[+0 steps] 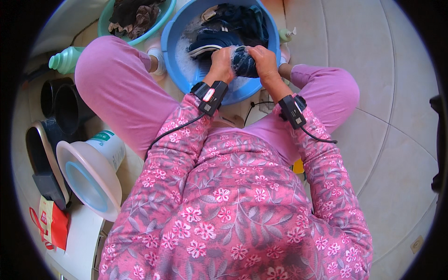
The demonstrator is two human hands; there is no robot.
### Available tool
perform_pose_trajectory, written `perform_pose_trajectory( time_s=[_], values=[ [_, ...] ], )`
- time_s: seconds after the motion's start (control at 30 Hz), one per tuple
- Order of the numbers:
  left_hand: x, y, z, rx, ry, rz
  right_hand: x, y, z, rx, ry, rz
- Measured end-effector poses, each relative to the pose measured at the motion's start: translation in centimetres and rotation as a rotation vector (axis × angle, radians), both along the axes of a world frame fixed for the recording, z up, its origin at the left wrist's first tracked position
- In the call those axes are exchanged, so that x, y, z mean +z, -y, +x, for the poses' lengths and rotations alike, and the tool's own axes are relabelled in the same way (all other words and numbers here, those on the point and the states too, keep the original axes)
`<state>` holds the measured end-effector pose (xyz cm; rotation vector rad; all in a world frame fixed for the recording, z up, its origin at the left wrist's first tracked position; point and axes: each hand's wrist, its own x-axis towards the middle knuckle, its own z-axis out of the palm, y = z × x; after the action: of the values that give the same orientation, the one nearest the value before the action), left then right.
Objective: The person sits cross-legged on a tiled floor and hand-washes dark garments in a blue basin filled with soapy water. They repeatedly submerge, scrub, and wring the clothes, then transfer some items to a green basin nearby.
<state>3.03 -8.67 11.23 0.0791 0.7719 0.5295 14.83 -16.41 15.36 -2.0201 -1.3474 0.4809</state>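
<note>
Both my hands grip a bunched, soapy stretch of dark blue cloth [244, 62] above the near part of a blue plastic basin [168, 45]. My left hand [222, 63] is closed on its left end, and my right hand [264, 62] on its right end, a short gap of foamy fabric between them. In the basin, dark wet clothes [241, 21] lie in sudsy water, one piece with white stripes along its edge. White foam [183, 57] gathers at the basin's left side. Part of a ribbed surface [201, 71] shows inside the basin, left of my hands.
A green basin [172, 10] with dark clothes [138, 17] stands at the upper left. Nearby lie a green bottle [66, 60], black boots [66, 101] and a tilted pale basin [89, 175]. A pump bottle [286, 35] stands right of the blue basin. Cables run from both wrist devices.
</note>
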Motion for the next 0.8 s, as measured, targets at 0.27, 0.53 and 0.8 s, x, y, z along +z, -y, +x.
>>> perform_pose_trajectory(
  time_s=[0.27, 0.53, 0.8],
  values=[
    [2.5, -0.4, -0.9, 0.016, 0.006, 0.09, 2.9, 0.0, -3.6, -0.226, 0.113, 0.255],
    [1.4, 0.0, 0.1, 0.002, -0.083, 0.181, 0.6, 0.3, -1.8, -0.19, -0.117, 0.154],
    [2.7, 2.1, 0.0, 0.009, -0.199, 0.301, -0.6, 2.1, -2.0, -0.578, -1.24, 0.178]
  ],
)
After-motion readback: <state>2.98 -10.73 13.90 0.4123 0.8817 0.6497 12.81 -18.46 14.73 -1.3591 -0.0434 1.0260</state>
